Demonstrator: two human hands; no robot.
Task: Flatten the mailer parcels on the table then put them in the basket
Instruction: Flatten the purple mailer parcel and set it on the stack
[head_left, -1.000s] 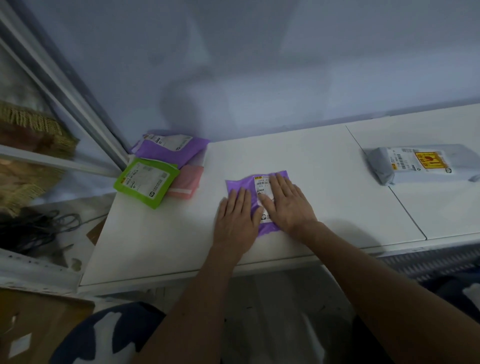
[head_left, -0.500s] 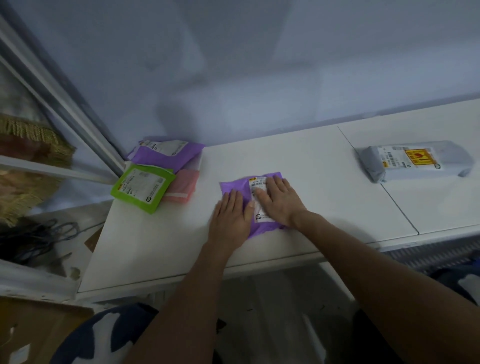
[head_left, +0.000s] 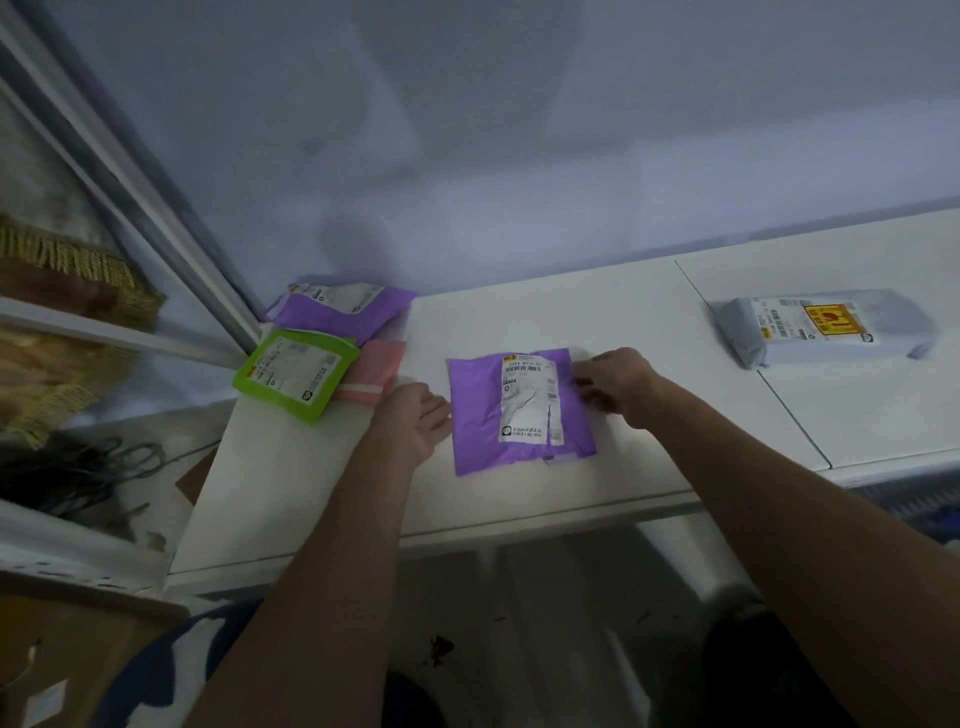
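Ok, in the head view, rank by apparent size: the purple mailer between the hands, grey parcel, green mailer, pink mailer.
Largest: purple mailer and grey parcel, too close to rank; grey lies farther off.
Then green mailer.
Smallest: pink mailer, partly hidden by the green one.

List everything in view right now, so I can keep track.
centre mailer: 1, purple, mid-table between the hands
back mailer: 1, purple, far-left table corner
green mailer: 1, green, left table end
pink mailer: 1, pink, partly under the green one
grey parcel: 1, grey, right table
tables: 2, white, side by side
cables: 1 tangle, dark, floor left
left hand: 1, touching centre mailer's left edge
right hand: 1, fingers curled at its right edge
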